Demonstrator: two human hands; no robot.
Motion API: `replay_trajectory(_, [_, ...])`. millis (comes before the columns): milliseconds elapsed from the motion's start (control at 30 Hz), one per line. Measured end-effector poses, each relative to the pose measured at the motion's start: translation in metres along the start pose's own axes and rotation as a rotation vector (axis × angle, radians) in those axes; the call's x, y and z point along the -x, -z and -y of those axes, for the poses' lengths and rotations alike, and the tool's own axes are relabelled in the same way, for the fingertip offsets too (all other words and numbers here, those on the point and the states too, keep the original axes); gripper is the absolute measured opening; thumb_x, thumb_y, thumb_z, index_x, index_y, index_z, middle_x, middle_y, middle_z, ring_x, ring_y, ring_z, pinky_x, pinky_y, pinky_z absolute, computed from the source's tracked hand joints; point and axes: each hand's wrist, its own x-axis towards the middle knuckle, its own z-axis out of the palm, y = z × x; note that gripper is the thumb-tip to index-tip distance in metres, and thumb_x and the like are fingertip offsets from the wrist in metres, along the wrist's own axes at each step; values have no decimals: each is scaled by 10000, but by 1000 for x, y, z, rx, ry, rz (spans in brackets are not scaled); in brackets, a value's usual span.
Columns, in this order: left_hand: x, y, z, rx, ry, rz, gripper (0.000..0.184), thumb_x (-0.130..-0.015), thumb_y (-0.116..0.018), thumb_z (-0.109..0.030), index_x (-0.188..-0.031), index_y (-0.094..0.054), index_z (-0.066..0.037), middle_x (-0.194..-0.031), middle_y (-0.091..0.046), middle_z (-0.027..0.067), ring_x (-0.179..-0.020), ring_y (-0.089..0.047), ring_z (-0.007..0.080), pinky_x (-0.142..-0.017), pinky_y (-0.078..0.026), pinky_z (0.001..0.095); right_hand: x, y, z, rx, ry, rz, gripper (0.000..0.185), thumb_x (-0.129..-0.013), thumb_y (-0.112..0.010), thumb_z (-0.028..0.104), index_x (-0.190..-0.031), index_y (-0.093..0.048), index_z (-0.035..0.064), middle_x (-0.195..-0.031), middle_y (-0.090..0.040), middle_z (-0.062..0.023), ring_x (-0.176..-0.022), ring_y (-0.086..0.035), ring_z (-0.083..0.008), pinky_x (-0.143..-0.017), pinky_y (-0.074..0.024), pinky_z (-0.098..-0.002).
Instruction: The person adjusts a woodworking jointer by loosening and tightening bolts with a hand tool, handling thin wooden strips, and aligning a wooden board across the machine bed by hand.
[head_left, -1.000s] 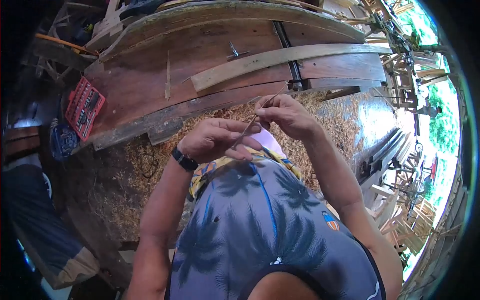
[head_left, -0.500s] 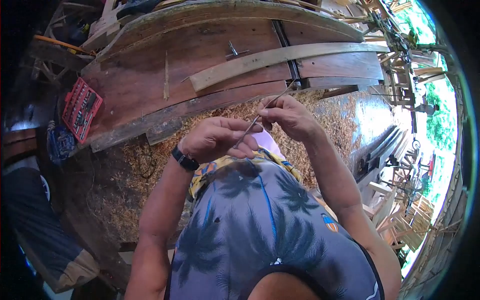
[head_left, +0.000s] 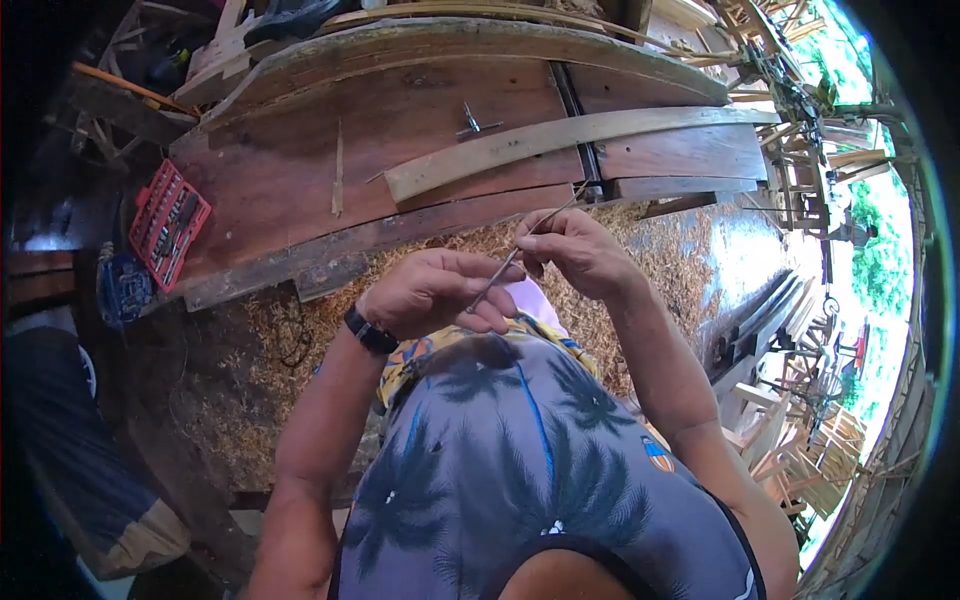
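Note:
A thin, dark metal rod [head_left: 507, 263] runs slantwise between my two hands, its upper end rising past my right fingers. My left hand [head_left: 430, 292], with a black watch on the wrist, has its thumb on the lower part of the rod and its fingers curled beneath. Thumb and fingertips of my right hand [head_left: 575, 250] pinch the rod near its middle. Both hands are in front of my body, short of the wooden workbench [head_left: 270, 200].
On the bench lie a long curved plank [head_left: 500, 145], a narrow wood strip [head_left: 338, 170] and a small T-shaped metal tool [head_left: 470, 122]. A red tool case [head_left: 168, 222] is open at the left end. Wood shavings [head_left: 670, 250] cover the floor.
The camera view has shifted slightly. My hands keep the rod between them at much the same slant, with only small finger movements.

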Motion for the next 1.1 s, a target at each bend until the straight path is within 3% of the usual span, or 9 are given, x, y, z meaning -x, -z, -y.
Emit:
replay_trajectory(167, [-5,0,-7,-67,11,27,472,-964,-529,-84,-1391,-468,110,-1148,-660,235,-1028,-693,285,-921,-575,354,1,0,9,-23,-13,-18,170,-941,-675,150,-963,-651,-17,-802,-639,-49,-713,-598,-123,-668,-490,-274])
replay_trajectory(367, [-17,1,-12,-54,18,40,477,-963,-534,-90,-1395,-467,101,-1143,-659,236,-1022,-693,289,-918,-572,363,-2,14,6,-20,26,-23,166,-936,-681,145,-965,-653,-16,-798,-637,-47,-710,-594,-122,-670,-481,-268])
replay_trajectory(467, [-25,2,-15,-43,-2,11,452,-965,-534,-88,-1374,-482,100,-1137,-660,237,-1003,-695,294,-898,-577,369,-6,27,3,-22,34,-47,156,-934,-682,141,-958,-655,-11,-796,-634,-43,-706,-590,-117,-668,-474,-262])
replay_trajectory(567, [-36,16,-25,-1,-74,-143,403,-958,-550,-42,-1340,-507,81,-1044,-679,207,-870,-722,256,-761,-608,330,-14,50,6,-30,105,-131,138,-937,-677,134,-954,-657,-1,-795,-631,-35,-704,-587,-110,-667,-474,-259])
replay_trajectory(733, [-54,94,-69,-174,-330,-489,318,-960,-559,-38,-1274,-564,7,-960,-688,104,-784,-704,191,-677,-598,339,-41,101,29,201,255,-425,153,-964,-645,144,-955,-664,-8,-762,-619,0,-691,-554,-72,-630,-460,-238])
replay_trajectory(800, [-64,139,-88,-371,-382,-835,235,-991,-531,-68,-1212,-600,-28,-929,-689,84,-760,-700,182,-598,-573,318,-57,123,31,298,279,-540,161,-966,-640,143,-960,-661,-16,-757,-622,2,-692,-540,-61,-629,-446,-231])
replay_trajectory(867, [-69,175,-109,-1019,-347,-1205,197,-983,-539,-91,-1143,-632,-24,-875,-693,98,-766,-698,245,-633,-562,367,-78,142,33,410,334,-627,166,-966,-641,145,-966,-660,-20,-750,-620,2,-690,-530,-58,-626,-438,-229])
replay_trajectory(967, [-91,205,-131,-1583,-282,-1570,180,-969,-550,-129,-1069,-658,-24,-975,-693,160,-884,-676,336,-751,-539,451,-117,169,29,497,352,-723,161,-946,-658,155,-962,-679,-4,-736,-646,-22,-682,-565,-83,-623,-467,-255])
replay_trajectory(1100, [-139,255,-152,-1801,-291,-1764,196,-952,-560,-170,-1052,-652,-29,-1134,-627,230,-1050,-587,422,-901,-477,521,-191,218,5,570,395,-788,155,-930,-661,155,-949,-690,3,-756,-683,-100,-681,-613,-130,-645,-492,-293])
